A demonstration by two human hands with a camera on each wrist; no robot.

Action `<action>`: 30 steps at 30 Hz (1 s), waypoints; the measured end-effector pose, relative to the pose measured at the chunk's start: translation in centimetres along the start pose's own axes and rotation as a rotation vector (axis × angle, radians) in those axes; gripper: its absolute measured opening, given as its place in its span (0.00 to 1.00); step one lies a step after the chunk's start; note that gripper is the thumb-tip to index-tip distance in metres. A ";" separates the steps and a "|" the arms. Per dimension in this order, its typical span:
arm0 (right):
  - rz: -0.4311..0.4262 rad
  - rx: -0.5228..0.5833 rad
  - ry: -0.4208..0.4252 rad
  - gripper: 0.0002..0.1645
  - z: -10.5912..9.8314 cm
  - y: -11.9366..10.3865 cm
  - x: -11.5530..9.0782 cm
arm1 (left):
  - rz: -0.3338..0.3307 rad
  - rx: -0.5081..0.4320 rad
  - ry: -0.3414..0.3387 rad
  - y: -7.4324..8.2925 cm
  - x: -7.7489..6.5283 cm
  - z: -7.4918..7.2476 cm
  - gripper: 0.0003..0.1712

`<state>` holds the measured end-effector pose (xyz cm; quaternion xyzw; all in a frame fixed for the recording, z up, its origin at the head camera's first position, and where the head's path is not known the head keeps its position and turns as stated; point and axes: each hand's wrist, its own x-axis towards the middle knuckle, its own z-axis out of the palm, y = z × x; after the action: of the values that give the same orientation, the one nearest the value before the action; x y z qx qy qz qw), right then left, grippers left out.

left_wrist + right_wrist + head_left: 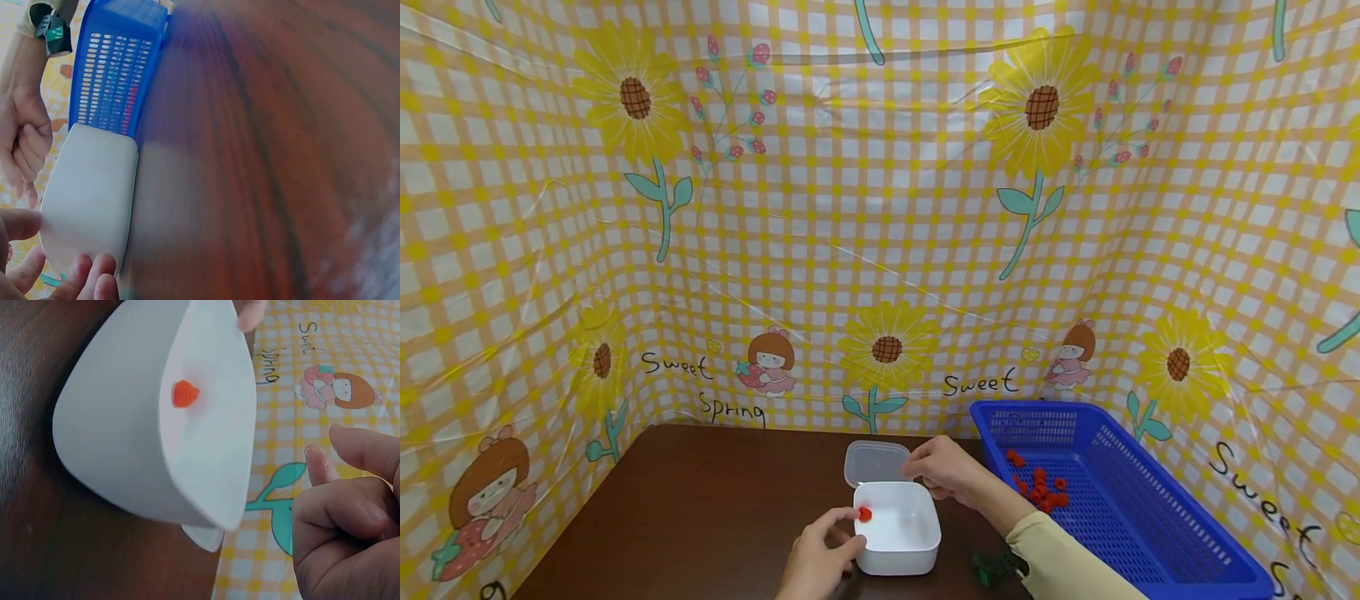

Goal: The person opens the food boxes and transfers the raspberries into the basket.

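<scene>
A square white box (pixel 897 518) stands uncovered on the table, with one small red piece (pixel 185 394) inside it. The thumb and fingers of my left hand (pixel 822 550) touch the box's left side. My right hand (pixel 951 472) hovers by the back right corner, over the edge of a translucent lid (pixel 872 458) lying behind the box. In the right wrist view, that hand's thumb and index finger (pixel 362 450) are apart with nothing visible between them. Its other fingers are curled loosely.
To the right stands a blue perforated basket (pixel 1120 492) with several red pieces (pixel 1041 490) in its left part. The dark brown table (pixel 700 500) meets a checked, flower-printed sheet (pixel 880 250) at the back and sides. A green-black device (pixel 55 32) is strapped at the right wrist.
</scene>
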<state>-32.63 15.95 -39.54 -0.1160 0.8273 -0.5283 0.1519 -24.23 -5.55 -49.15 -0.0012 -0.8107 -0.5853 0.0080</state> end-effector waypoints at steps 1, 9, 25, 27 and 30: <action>0.001 -0.004 0.002 0.10 0.2 0.1 0.1 | -0.003 0.005 0.000 0.0 0.0 0.0 0.22; 0.018 0.015 -0.018 0.15 2.0 1.1 0.7 | -0.011 0.019 0.004 0.0 0.0 0.2 0.22; 0.038 0.005 0.001 0.11 4.3 2.2 1.1 | 0.010 0.021 0.003 0.0 0.0 0.2 0.22; 0.036 -0.013 0.011 0.10 4.6 2.4 1.1 | 0.017 0.020 0.006 0.0 -0.1 0.2 0.22; 0.031 -0.058 0.037 0.08 5.0 2.7 1.2 | 0.028 0.022 0.012 -0.1 -0.1 0.2 0.22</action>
<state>-31.94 12.44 -44.17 -0.0978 0.8466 -0.5036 0.1415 -24.10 -5.37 -49.31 -0.0089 -0.8171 -0.5761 0.0210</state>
